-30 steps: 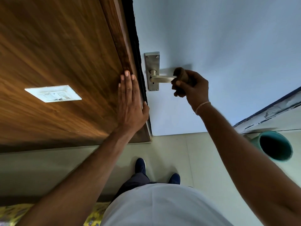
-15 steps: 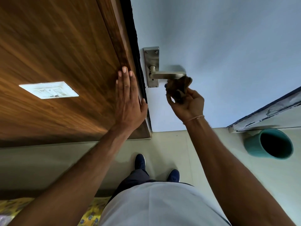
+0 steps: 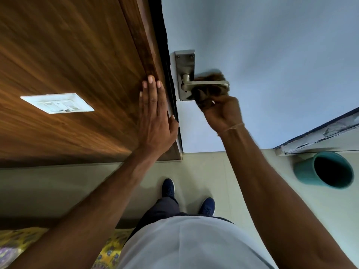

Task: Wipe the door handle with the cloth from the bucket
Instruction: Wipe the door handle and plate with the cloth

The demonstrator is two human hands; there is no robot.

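Note:
A metal lever door handle (image 3: 206,84) on its steel backplate (image 3: 185,63) is fixed to the pale blue door (image 3: 272,55). My right hand (image 3: 223,111) is shut on a brown cloth (image 3: 206,94), pressed up against the underside and back of the lever. The cloth looks blurred. My left hand (image 3: 155,117) lies flat, fingers together, on the wooden panel (image 3: 68,65) beside the door edge. A teal bucket (image 3: 326,168) stands on the floor at the right, its inside dark.
A white switch plate (image 3: 57,103) is set in the wooden panel. My two dark shoes (image 3: 169,188) stand on the pale tiled floor. A door frame strip (image 3: 318,136) runs above the bucket. Yellow patterned fabric (image 3: 17,241) lies at the lower left.
My right hand dropped from gripping the lever's end to below it, then pushed the cloth up under and behind the lever toward the backplate. The left hand stayed on the wood.

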